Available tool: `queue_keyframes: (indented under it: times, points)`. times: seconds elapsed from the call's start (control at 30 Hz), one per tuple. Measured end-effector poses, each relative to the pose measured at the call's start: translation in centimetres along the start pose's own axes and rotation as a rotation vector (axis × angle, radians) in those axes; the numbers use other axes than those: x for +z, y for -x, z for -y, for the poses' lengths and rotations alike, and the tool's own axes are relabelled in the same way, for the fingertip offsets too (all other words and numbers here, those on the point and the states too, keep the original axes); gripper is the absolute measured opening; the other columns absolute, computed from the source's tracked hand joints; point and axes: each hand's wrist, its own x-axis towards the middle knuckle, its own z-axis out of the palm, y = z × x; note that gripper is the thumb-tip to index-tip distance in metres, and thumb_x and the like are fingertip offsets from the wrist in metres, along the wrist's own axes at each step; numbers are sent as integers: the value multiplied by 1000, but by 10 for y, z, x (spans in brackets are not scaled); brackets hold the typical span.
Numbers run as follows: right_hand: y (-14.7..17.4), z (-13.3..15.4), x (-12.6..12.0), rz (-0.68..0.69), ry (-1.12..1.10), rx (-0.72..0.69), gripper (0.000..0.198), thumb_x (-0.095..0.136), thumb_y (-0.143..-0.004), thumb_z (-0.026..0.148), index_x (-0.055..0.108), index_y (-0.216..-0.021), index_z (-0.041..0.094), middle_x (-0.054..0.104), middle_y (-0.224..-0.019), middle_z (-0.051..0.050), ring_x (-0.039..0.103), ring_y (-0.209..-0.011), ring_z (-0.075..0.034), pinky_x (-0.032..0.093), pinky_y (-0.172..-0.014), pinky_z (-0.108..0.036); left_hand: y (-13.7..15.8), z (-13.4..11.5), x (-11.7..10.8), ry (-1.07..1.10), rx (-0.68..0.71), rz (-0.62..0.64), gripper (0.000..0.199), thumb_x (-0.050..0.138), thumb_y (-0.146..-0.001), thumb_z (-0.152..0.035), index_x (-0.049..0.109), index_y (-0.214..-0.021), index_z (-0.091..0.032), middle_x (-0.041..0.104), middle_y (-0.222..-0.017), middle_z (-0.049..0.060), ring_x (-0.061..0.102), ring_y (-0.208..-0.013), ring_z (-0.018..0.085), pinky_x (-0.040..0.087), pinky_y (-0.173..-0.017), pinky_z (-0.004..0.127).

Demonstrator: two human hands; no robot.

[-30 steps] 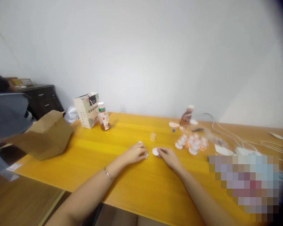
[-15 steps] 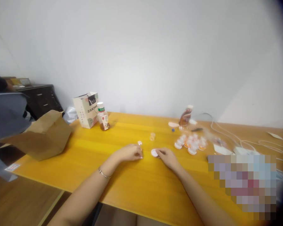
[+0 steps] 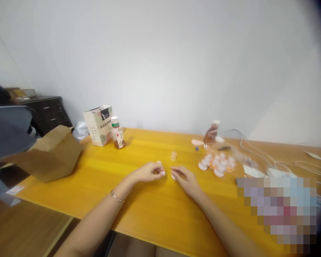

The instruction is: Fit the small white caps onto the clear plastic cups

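Note:
My left hand (image 3: 151,172) is closed in a pinch on a small white piece with dark marks (image 3: 163,173), just above the table. Behind its fingers, another small white patterned piece (image 3: 158,162) shows in part. A white round lid (image 3: 173,177) lies on the table, mostly covered by my right hand (image 3: 186,178), whose thumb and forefinger are apart over it. Beyond both hands stands a small clear cup (image 3: 173,156). To the right is a cluster of several clear pieces with white and orange bases (image 3: 218,170).
A brown paper bag (image 3: 56,153) leans at the left edge of the wooden table (image 3: 149,217). A printed carton bag (image 3: 95,125) and a drink bottle (image 3: 118,134) stand at the back left. Another bottle (image 3: 212,132), a blue cap (image 3: 197,149) and white cables (image 3: 262,153) are right.
My left hand has lifted slightly with the small white piece and turned it toward the right hand. My right fingers have let go of the lid's edge and now spread over it.

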Motion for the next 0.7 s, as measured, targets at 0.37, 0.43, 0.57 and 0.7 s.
queue_keyframes:
  times: [0.37, 0.43, 0.57, 0.7]
  points:
    - [3, 8, 9, 24, -255, 159, 20, 61, -66, 37, 63, -79, 21, 68, -79, -2, 62, -76, -18, 48, -75, -32, -11, 2, 16, 371, -39, -162, 24, 52, -78, -29, 45, -97, -16, 61, -80, 3, 56, -73, 11, 42, -70, 24]
    - [1, 4, 8, -46, -248, 203, 21, 62, -63, 38, 62, -74, 20, 67, -75, -2, 62, -71, -18, 50, -68, -31, -11, 6, 10, 198, -44, -229, 18, 50, -79, -26, 50, -93, -16, 61, -85, 5, 56, -77, 12, 42, -72, 24]
    - [0, 0, 8, -89, -204, 250, 20, 62, -62, 38, 61, -70, 20, 65, -69, -1, 60, -65, -17, 50, -64, -30, -10, 15, 3, -76, -44, -243, 13, 46, -79, -18, 57, -84, -14, 61, -85, 5, 55, -78, 13, 42, -73, 25]
    - [0, 1, 7, -67, -147, 229, 17, 61, -62, 36, 61, -70, 20, 65, -70, -1, 60, -66, -17, 49, -65, -30, -9, 21, 6, -249, -17, -204, 17, 46, -77, -14, 59, -88, -15, 59, -87, 6, 54, -83, 15, 40, -77, 25]
